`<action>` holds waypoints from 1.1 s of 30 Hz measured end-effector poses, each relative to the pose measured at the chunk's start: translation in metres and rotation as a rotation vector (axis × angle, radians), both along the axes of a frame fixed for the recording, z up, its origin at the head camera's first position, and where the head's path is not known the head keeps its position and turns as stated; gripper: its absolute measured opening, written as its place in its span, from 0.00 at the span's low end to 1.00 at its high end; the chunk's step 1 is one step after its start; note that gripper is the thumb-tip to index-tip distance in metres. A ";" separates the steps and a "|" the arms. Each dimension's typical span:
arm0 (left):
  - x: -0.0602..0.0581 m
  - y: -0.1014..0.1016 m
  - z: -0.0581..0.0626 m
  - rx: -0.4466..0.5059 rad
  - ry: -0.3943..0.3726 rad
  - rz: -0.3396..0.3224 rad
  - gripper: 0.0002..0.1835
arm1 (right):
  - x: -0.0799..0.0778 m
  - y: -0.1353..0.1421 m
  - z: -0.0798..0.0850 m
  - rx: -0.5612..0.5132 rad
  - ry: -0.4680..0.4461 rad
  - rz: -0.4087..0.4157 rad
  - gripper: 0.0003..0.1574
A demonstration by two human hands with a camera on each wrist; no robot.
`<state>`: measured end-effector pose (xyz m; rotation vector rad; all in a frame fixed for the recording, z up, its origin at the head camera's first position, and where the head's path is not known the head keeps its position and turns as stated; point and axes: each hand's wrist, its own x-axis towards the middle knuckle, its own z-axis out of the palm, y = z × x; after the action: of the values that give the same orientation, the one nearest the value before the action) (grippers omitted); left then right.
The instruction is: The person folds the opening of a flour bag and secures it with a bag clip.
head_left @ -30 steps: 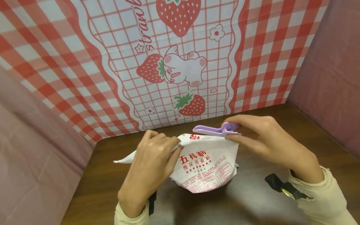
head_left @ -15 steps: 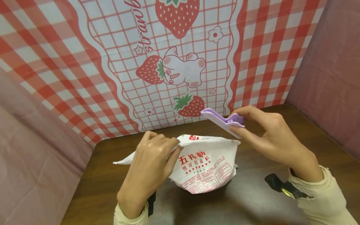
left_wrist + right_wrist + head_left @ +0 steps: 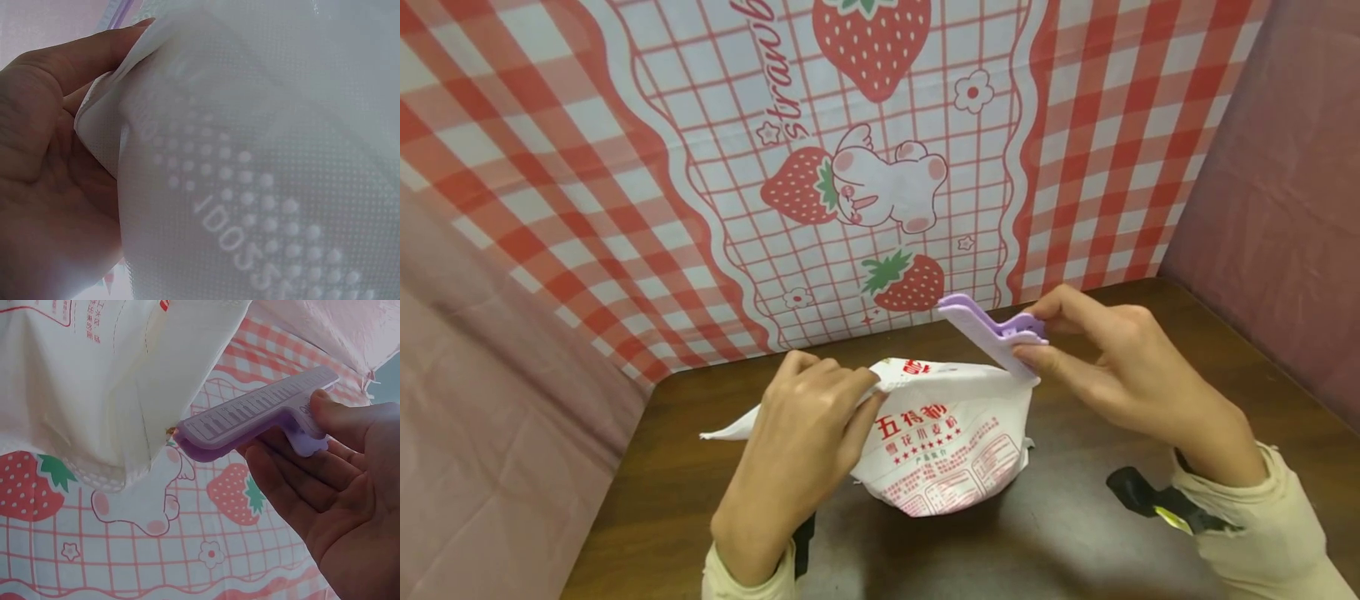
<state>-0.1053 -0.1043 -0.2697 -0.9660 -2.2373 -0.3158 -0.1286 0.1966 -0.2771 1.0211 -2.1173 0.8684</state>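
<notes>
A white flour bag with red printing stands on the table, its top gathered at the left. My left hand pinches that gathered top, and a pointed tail of the bag sticks out past the knuckles. In the left wrist view, thumb and fingers hold a fold of the bag. Between thumb and fingertips, my right hand grips a purple bag clip by its handles. The clip tilts, its lower end at the bag's top right corner. In the right wrist view, one clip end lies right beside the bag's edge.
The dark wooden table spreads out around the bag. Behind it rises a red-checked strawberry cloth. Pink drapes close off the left side and the right side.
The purple clip has gone from nearly level along the bag's top edge to raised and tilted, then slightly down to the right corner. My left hand keeps its hold on the bag.
</notes>
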 end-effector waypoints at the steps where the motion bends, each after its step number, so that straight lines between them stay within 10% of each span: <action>1: 0.000 0.000 0.000 0.000 -0.001 0.000 0.04 | 0.000 0.000 0.000 -0.003 0.000 0.004 0.19; 14: 0.001 -0.001 -0.001 0.009 0.013 -0.008 0.03 | -0.006 -0.008 -0.004 0.020 -0.098 0.135 0.24; 33: 0.001 0.001 0.000 0.011 0.003 -0.010 0.03 | -0.008 -0.012 -0.006 0.083 -0.038 0.110 0.22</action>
<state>-0.1042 -0.1033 -0.2694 -0.9715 -2.2259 -0.3307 -0.1363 0.1849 -0.2833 1.1817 -2.1611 0.8643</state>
